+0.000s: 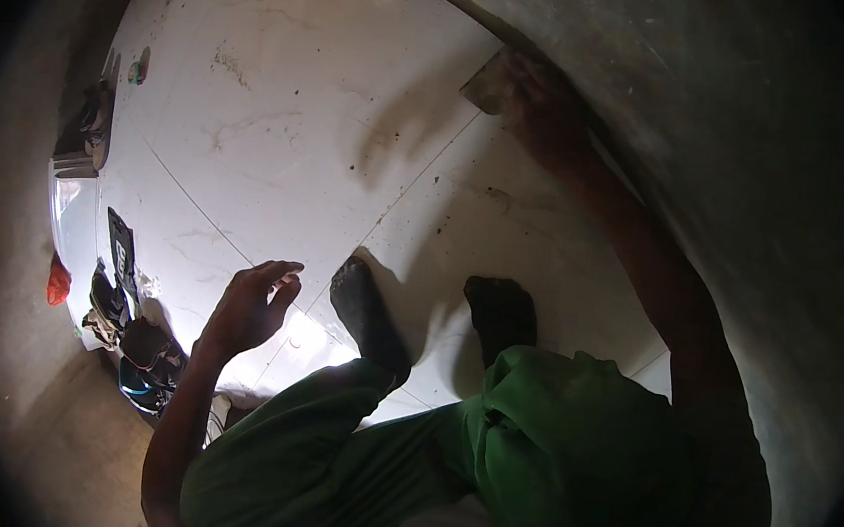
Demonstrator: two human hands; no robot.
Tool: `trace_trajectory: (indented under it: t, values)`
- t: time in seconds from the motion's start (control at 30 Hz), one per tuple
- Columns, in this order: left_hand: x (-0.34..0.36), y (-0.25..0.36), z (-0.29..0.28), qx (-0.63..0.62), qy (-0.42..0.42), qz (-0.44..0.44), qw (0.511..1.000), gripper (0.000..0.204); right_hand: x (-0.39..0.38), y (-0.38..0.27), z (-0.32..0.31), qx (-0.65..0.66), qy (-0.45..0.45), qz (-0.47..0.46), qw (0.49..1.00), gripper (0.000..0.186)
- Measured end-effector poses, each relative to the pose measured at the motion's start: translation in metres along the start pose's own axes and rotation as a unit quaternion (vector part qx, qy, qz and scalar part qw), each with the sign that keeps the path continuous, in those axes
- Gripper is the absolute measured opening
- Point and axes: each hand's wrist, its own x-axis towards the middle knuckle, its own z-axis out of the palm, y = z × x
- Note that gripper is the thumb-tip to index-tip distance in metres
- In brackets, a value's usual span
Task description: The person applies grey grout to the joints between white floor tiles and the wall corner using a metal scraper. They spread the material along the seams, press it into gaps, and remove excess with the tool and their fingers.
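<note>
My right hand (pixel 527 97) grips a thin, flat, squarish plate (pixel 480 86), perhaps a scraper, low against the grey wall (pixel 756 122) where it meets the white marble-look tiled floor (pixel 244 117). The fingers on it are in shadow. My left hand (pixel 255 304) hovers above the tiles with fingers loosely bent and apart, holding nothing. Below it and to its right are my feet in dark socks (pixel 367 314) and my legs in green trousers (pixel 305 454). Small dark bits and smudges speckle the tiles around the joint between them.
At the left edge of the tiles lies a pile of bags and gear (pixel 148 360), with a red item (pixel 58 282) and a pale panel (pixel 71 213) beside it. Farther back are shoes (pixel 95 125) and a small green object (pixel 138 70). The wall curves along the right side.
</note>
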Motion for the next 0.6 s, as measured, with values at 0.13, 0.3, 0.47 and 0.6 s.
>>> trace_trajectory:
  t: [0.13, 0.3, 0.47, 0.6]
  values:
    - [0.005, -0.006, 0.002, 0.016, 0.029, 0.029, 0.999, 0.026, -0.025, 0.003, -0.010, 0.004, 0.002, 0.009, 1.000, 0.035]
    - [-0.005, -0.037, 0.009, 0.015, 0.026, -0.020, 0.999, 0.028, -0.082, 0.007, -0.042, 0.014, -0.011, 0.021, 1.000, 0.040]
    - [-0.024, -0.050, 0.016, 0.008, 0.022, -0.081, 0.996, 0.031, -0.156, 0.012, -0.091, -0.015, -0.058, 0.054, 0.997, 0.048]
    - [-0.026, -0.023, 0.007, 0.028, -0.006, -0.054, 0.998, 0.033, -0.117, -0.013, -0.079, 0.024, -0.040, 0.072, 0.996, 0.047]
